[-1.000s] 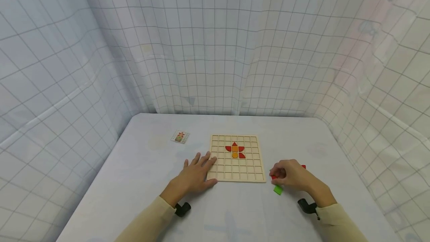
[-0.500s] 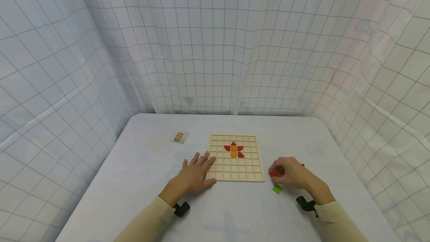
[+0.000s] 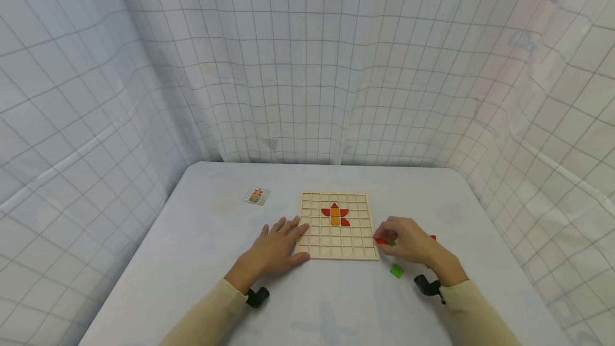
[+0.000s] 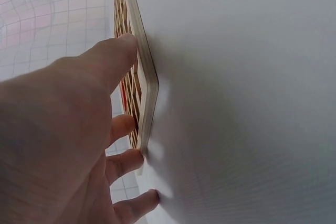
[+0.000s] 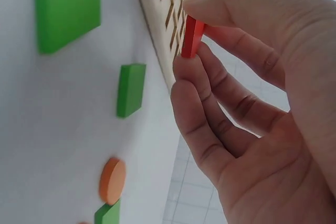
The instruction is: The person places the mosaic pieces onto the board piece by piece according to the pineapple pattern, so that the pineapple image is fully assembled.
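My left hand [image 3: 275, 250] lies with spread fingers at the left edge of a pale wooden grid board [image 3: 342, 252]; in the left wrist view its thumb [image 4: 123, 51] touches the rim. Set in the board are an orange square tile [image 3: 334, 212], an orange disc [image 3: 334, 222], a red triangle [image 3: 334, 205] and several red petal-shaped tiles [image 3: 345, 222]. At the board's right edge, my right hand [image 3: 407, 240] pinches a small flat red tile [image 5: 192, 38] between thumb and fingertips. Part of that tile's outline is hidden by the fingers.
Loose green tiles [image 5: 131, 90] and an orange disc [image 5: 112, 180] lie on the white table near the right hand. Another red piece [image 3: 433, 237] shows behind that hand. A small pattern card [image 3: 257, 195] lies left of the board. Grid-patterned curtains [image 3: 298, 68] enclose the table.
My right hand has moved left and slightly away, bringing the red tile up to the board's right edge. The left hand has stayed put on the board's left side.
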Available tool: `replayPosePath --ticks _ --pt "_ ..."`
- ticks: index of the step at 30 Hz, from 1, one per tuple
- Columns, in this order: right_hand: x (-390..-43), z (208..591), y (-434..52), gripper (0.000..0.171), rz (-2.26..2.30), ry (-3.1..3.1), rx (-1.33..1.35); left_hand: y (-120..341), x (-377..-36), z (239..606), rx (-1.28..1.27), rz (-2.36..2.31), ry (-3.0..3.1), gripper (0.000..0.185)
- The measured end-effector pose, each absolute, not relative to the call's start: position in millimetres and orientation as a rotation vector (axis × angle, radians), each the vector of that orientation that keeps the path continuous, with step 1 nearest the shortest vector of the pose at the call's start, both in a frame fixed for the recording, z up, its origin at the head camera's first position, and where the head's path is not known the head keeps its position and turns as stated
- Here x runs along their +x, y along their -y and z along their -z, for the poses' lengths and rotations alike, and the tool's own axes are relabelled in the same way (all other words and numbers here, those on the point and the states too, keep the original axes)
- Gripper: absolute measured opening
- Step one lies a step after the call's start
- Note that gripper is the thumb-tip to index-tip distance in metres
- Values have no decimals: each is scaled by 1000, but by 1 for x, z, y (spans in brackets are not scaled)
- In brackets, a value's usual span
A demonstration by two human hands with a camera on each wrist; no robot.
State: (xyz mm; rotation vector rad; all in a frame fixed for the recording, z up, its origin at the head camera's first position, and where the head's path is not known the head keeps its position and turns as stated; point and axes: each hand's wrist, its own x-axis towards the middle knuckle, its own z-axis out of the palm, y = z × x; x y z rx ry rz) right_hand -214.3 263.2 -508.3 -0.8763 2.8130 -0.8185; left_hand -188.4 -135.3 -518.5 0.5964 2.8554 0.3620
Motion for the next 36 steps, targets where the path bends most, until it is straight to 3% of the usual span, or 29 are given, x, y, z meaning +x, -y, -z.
replayPosePath --ticks 17,32,36 --pt "-240 500 -219 19 869 -2829 -990 129 -200 508 597 -384 -2832 88" --pt "-262 507 -181 15 880 -2812 -1077 132 -214 527 595 -487 -2777 93" --pt "-267 508 -172 15 892 -2787 -1094 138 -222 547 612 -507 -2793 97"
